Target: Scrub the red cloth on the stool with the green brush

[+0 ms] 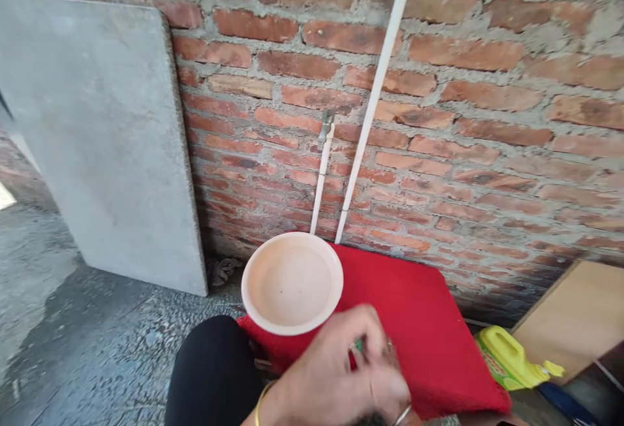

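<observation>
My left hand [336, 354], with a yellow bangle at its wrist, reaches in from the bottom edge. Its fingers are curled in, and motion blurs them. My right hand [387, 390] is pressed up against it at the lower right, its fingers mostly hidden and smeared. A small green spot [359, 345] shows in the gap between the fingers; I cannot make out what it is. Both hands are over the red cloth-covered surface [404, 309]. Just beyond them on that surface stands a pale pink basin [292, 283], with a few tiny dark specks inside.
A brick wall [297, 36] rises behind, with a long white pipe [375, 101] and a short pipe with a tap [326, 125]. A grey slab [121, 140] leans at left above wet floor [112, 341]. A yellow jug [511, 358] and a tan board [575, 315] stand at right.
</observation>
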{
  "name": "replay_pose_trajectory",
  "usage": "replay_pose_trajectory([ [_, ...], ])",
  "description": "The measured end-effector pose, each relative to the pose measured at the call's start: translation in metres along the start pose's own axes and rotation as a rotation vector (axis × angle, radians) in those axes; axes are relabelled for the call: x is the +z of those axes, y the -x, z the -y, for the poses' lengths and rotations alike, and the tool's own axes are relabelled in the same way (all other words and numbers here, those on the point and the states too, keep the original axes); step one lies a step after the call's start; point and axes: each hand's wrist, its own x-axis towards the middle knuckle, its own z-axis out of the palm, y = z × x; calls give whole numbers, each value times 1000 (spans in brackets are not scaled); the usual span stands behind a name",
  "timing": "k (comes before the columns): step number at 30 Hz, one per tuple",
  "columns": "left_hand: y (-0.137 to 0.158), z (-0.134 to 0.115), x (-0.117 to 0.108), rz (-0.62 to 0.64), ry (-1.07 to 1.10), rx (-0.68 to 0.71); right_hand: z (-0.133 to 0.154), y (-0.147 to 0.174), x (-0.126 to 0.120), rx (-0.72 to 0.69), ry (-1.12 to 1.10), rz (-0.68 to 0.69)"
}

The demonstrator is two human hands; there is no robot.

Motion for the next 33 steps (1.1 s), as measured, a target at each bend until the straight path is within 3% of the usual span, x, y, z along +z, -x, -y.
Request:
replay_pose_trajectory([
  [2,-28,14,-9,-314,-400,-13,-1,1,1,-26,-17,7],
  [4,-50,43,-14,-465,-817,-61,-24,1,-6,16,11,-13],
  [7,-68,105,-12,-450,-1154,-200,-83,4,-25,162,142,-83],
  [10,-73,161,0,-421,-1267,-224,-131,8,-46,343,315,-156],
  [13,-76,191,14,-408,-1292,-214,-132,4,-56,419,378,-155],
  [16,-77,202,24,-388,-1313,-187,-81,-6,-49,274,213,-78],
  [20,-72,211,29,-439,-1385,-96,9,-21,-16,58,-6,83],
  [23,-68,216,27,-460,-1429,-40,44,-33,1,-19,-30,144],
  [25,-69,215,26,-435,-1428,-54,41,-43,0,1,-5,157],
  [27,-71,212,25,-419,-1418,-96,17,-53,-11,77,50,163],
  [33,-73,203,33,-464,-1467,-107,-102,-50,-64,487,297,137],
])
